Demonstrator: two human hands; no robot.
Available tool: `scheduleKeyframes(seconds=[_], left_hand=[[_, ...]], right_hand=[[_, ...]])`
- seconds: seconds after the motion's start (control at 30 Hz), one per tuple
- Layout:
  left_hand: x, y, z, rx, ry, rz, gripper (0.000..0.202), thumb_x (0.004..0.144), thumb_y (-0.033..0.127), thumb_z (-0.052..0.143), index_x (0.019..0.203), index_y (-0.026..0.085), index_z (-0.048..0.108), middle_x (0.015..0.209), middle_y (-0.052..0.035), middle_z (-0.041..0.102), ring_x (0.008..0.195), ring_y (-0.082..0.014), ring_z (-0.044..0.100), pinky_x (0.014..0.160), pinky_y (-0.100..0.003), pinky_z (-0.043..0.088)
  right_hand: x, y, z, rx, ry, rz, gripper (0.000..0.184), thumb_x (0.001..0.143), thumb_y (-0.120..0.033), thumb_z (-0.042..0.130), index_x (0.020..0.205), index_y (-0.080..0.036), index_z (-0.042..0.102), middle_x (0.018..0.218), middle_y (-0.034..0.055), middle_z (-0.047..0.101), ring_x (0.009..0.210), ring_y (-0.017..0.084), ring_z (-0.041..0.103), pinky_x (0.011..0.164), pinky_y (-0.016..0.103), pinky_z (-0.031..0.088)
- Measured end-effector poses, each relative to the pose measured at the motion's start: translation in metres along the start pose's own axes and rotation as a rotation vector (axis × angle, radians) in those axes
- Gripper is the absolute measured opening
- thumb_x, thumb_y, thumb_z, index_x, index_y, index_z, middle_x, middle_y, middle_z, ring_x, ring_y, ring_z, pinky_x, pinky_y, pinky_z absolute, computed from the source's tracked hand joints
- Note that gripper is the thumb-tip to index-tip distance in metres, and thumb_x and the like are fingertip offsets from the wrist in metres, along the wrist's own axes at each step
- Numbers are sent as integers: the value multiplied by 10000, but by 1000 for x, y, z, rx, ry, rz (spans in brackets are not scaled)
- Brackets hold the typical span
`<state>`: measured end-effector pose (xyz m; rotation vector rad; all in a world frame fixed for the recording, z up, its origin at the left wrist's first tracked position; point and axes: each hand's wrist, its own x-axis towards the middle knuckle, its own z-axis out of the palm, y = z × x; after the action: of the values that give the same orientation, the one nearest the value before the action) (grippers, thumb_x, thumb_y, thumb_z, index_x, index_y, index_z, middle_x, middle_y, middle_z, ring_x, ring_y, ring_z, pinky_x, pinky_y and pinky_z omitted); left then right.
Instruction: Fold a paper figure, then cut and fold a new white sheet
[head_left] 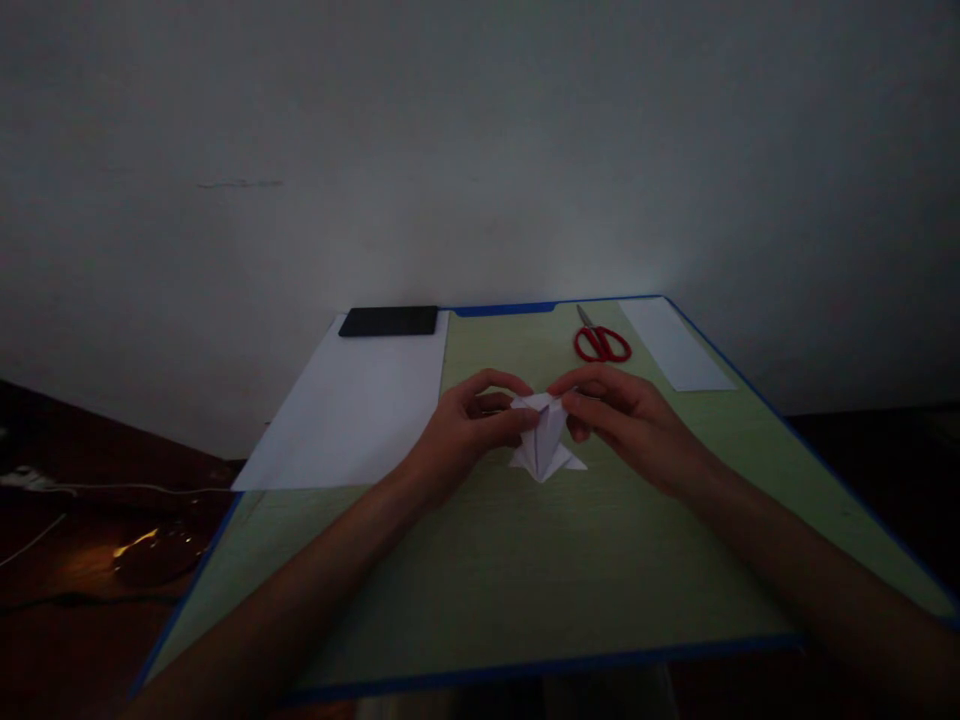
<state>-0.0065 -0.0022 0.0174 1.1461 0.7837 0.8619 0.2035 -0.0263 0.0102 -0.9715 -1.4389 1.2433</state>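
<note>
A small folded white paper figure (546, 445) stands on the green table (525, 570), its lower point and side flaps touching the surface. My left hand (465, 425) pinches its upper left part between thumb and fingers. My right hand (626, 415) pinches its upper right part, fingers curled over the top edge. Both hands meet at the top of the paper, near the middle of the table.
A large white sheet (352, 410) lies at the left of the table with a black phone (388, 321) at its far edge. Red-handled scissors (600, 342) and a narrow white paper strip (675, 345) lie at the back right. A wall stands close behind; cables lie on the floor at left.
</note>
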Motion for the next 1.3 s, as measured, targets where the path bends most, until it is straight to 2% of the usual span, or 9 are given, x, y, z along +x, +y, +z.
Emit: scheduleKeyframes(seconds=[0.27,0.47,1.0,1.3], left_hand=[[-1,-1,-1,60,-55,24,339,751,221,820,1059,147,700,824,-57,750,724,-163,692,700,-299,550],[1,-3,-1,72,-39,39,331,742,230,837,1042,149,722,777,-45,755,696,-160,701,682,-289,561],[0,-6,0,105,-6,46,353,730,268,856,1043,149,740,800,-45,772,717,-162,721,679,-272,583],[-1,-6,1,132,13,28,362,736,283,848,1050,143,734,789,-57,768,711,-175,718,697,-305,586]], right_hand=[[-1,1,0,3,-11,7,157,911,-346,699,1031,-249,729,826,-4,668,701,116,610,636,257,496],[-1,-2,1,-9,0,0,156,901,-338,710,1019,-239,735,833,0,684,698,113,619,641,255,510],[0,-7,1,-68,35,15,123,865,-297,730,964,-225,742,825,6,717,702,118,641,664,260,546],[2,-8,2,-96,40,28,119,849,-295,734,942,-220,740,828,14,727,713,129,655,672,273,563]])
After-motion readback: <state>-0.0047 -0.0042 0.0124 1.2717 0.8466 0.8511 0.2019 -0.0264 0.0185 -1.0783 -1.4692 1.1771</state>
